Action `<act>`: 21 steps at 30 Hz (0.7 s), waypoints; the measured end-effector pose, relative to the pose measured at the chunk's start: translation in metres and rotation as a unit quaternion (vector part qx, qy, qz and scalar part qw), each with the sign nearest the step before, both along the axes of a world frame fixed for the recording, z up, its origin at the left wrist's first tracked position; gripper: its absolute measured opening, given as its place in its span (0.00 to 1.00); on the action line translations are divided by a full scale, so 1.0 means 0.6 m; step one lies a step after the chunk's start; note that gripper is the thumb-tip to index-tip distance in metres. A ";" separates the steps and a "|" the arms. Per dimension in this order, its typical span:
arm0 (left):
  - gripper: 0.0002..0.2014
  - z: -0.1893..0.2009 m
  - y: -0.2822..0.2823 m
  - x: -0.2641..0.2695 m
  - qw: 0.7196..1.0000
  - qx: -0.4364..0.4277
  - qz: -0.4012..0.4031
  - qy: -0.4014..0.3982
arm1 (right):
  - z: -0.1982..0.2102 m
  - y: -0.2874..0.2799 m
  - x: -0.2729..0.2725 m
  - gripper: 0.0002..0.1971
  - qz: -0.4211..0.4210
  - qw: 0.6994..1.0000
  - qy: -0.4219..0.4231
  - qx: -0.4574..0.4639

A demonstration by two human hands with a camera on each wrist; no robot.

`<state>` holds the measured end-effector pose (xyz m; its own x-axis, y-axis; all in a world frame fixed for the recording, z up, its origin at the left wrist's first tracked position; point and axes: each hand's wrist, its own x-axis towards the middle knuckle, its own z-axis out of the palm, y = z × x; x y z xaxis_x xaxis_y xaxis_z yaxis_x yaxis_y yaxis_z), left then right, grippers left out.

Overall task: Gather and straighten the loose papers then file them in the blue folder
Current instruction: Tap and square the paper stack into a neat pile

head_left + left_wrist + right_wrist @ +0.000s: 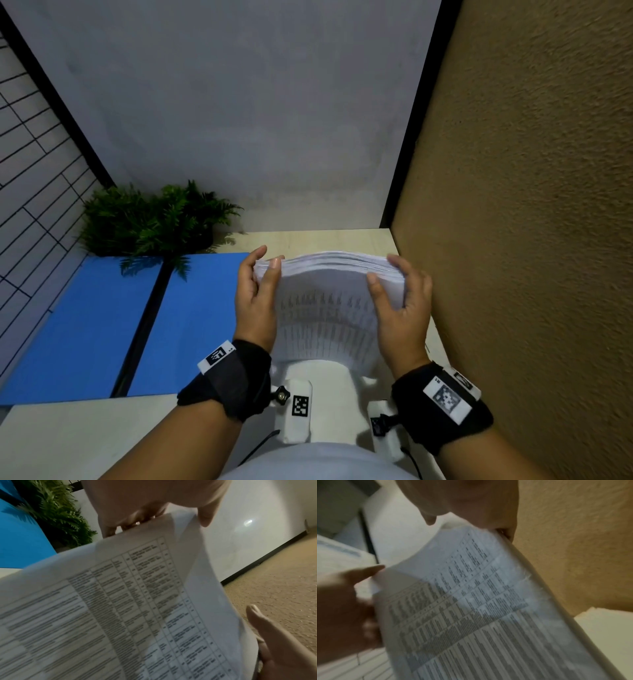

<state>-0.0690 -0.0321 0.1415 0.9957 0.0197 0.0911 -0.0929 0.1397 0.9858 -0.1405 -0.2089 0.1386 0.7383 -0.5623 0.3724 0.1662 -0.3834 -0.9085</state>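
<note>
White paper fills the space between my hands: I hold the stack of papers [329, 308] upright on its lower edge, printed tables facing me, the top edge bowed in a shallow arch. My left hand [257, 301] grips the left side of the stack, thumb on the near face and fingers curled round behind it; my right hand [402, 308] clamps the right side the same way, thumb on the front sheet, fingers wrapped over the outer edge. The two hands stand apart with the full width of the sheets between them. From the left wrist the front page [120, 615] shows rows and columns of blurred text, and the thumb of my right hand [267, 627] lies at its far margin. From the right wrist the edges of the stack [547, 588] run down as a pale band. The bottom of the stack sits near my body, though I cannot tell whether it touches the pale surface [342, 240]. Just to my left the blue folder [102, 325] lies open and flat on that surface, its dark spine running down the middle. A green fern-like plant [154, 219] stands at the folder's far edge, its fronds overhanging the blue. A grey wall [239, 102] rises behind, and a rough tan wall [531, 171] closes in on my right.
</note>
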 end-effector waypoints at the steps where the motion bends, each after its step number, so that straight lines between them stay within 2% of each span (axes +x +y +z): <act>1: 0.22 -0.005 0.003 0.000 1.000 -0.002 -0.014 0.002 | 0.001 -0.002 0.001 0.22 -0.002 1.000 0.000 0.009; 4: 0.37 -0.020 0.012 0.000 0.999 -0.001 -0.053 0.002 | -0.001 -0.004 0.001 0.20 0.030 0.999 -0.007 -0.038; 8: 0.48 -0.025 0.011 0.000 0.996 0.019 -0.088 -0.013 | -0.001 -0.005 0.005 0.19 -0.019 1.000 0.018 -0.008; 12: 0.54 -0.028 0.011 0.000 0.994 0.011 -0.106 -0.014 | 0.002 -0.001 0.009 0.16 -0.005 1.000 -0.005 -0.026; 15: 0.53 -0.029 0.013 0.003 0.994 0.021 -0.109 -0.011 | 0.005 -0.007 0.018 0.18 -0.040 0.999 0.021 0.012; 18: 0.55 -0.032 0.012 0.003 0.993 0.029 -0.112 -0.005 | 0.010 -0.005 0.020 0.19 0.000 0.999 0.022 -0.024; 21: 0.56 -0.030 0.013 0.004 0.993 0.030 -0.114 0.001 | 0.012 -0.007 0.021 0.19 -0.028 0.999 0.031 -0.026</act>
<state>-0.0668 -0.0244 0.1235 0.9738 -0.2120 0.0825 -0.0629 0.0978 0.9932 -0.1276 -0.2133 0.1455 0.7294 -0.5839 0.3563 0.0874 -0.4371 -0.8952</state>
